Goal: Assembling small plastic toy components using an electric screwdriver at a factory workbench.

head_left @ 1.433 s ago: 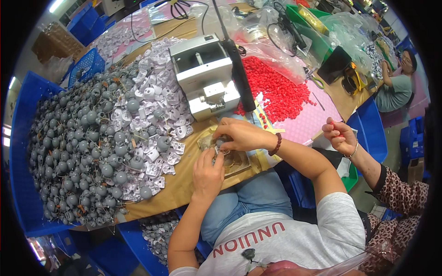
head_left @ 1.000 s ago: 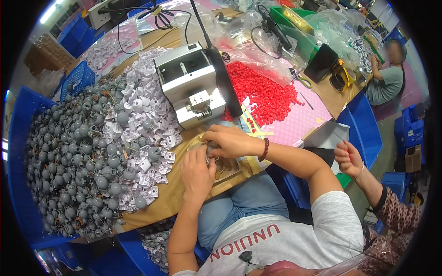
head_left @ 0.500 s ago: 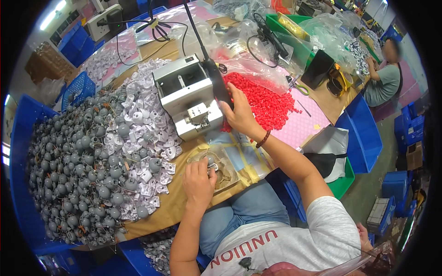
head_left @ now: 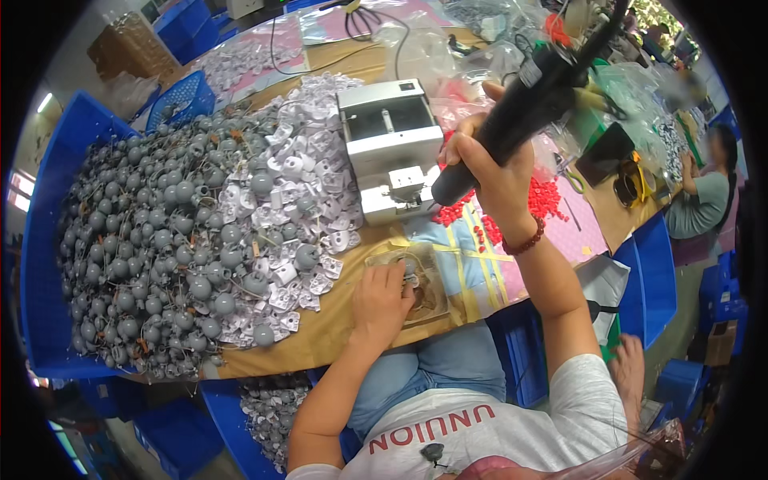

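My right hand (head_left: 496, 168) is wrapped round a black electric screwdriver (head_left: 520, 104), held slanting above the red pieces, its lower end near the boxy silver machine (head_left: 392, 152). The screwdriver's bit is not plain to see. My left hand (head_left: 382, 298) rests at a shallow clear tray (head_left: 436, 308) near the table's front edge. Its fingers are curled on a small grey round part (head_left: 410, 266) with a white piece by it, partly hidden by the fingers.
Grey ball-shaped parts with wires (head_left: 152, 240) heap up at left, beside white plastic pieces (head_left: 296, 192). Small red pieces (head_left: 544, 198) lie right of the machine. Scissors (head_left: 574, 180) and a blue bin (head_left: 652, 264) are farther right. Another person (head_left: 700, 204) sits at far right.
My right hand has taken hold of the black screwdriver, which stood beside the machine, and lifted it to the right. My left hand stays at the tray. The whole view has shifted.
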Action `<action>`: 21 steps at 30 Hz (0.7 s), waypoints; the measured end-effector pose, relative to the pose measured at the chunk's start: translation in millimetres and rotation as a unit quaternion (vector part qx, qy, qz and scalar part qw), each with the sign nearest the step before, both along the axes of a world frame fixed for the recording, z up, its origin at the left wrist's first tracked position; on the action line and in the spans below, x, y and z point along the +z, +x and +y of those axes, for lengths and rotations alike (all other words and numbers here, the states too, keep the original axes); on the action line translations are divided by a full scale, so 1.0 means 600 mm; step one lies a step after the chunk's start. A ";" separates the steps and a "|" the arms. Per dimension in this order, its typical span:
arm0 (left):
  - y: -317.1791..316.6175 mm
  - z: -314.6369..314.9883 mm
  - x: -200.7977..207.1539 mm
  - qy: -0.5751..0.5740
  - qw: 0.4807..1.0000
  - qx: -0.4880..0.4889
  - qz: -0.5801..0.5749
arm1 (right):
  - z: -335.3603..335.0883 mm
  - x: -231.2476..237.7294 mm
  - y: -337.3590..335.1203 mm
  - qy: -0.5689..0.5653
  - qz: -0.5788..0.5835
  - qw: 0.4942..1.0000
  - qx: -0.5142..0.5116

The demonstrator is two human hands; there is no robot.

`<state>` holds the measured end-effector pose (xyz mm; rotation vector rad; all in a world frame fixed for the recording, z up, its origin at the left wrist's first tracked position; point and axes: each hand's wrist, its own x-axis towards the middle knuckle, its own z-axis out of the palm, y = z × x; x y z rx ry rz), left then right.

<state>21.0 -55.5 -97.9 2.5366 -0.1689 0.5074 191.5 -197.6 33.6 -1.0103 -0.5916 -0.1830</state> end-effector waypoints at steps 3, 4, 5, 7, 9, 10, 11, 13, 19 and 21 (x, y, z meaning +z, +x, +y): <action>0.000 -0.002 0.000 -0.001 1.000 0.000 0.005 | 0.025 -0.003 0.026 -0.093 -0.050 0.994 -0.015; 0.001 -0.004 0.002 -0.002 1.000 0.003 0.006 | 0.033 -0.004 0.034 -0.122 -0.061 0.990 -0.020; 0.001 -0.006 0.002 -0.003 1.000 0.005 0.006 | 0.041 -0.005 0.042 -0.150 -0.073 0.986 -0.025; 0.000 -0.006 -0.004 0.001 1.000 0.007 0.010 | 0.068 -0.013 0.054 -0.153 -0.050 0.986 -0.035; 0.002 -0.003 -0.006 0.003 1.000 0.006 0.007 | 0.084 -0.026 0.065 -0.209 -0.018 0.976 -0.052; 0.001 -0.002 -0.006 0.000 1.000 0.005 0.003 | 0.089 -0.031 0.067 -0.224 -0.005 0.974 -0.038; 0.001 -0.001 -0.007 -0.002 1.000 0.004 0.000 | 0.093 -0.030 0.072 -0.228 0.033 0.973 -0.013; 0.000 0.000 -0.005 -0.003 1.000 0.005 0.001 | 0.089 -0.031 0.046 -0.224 0.071 0.972 0.025; 0.003 -0.002 -0.013 0.017 1.000 0.016 -0.006 | 0.043 -0.054 -0.075 -0.237 0.074 0.965 0.087; 0.001 -0.002 -0.011 0.030 0.999 0.021 0.005 | 0.042 -0.060 -0.101 -0.207 0.078 0.972 0.083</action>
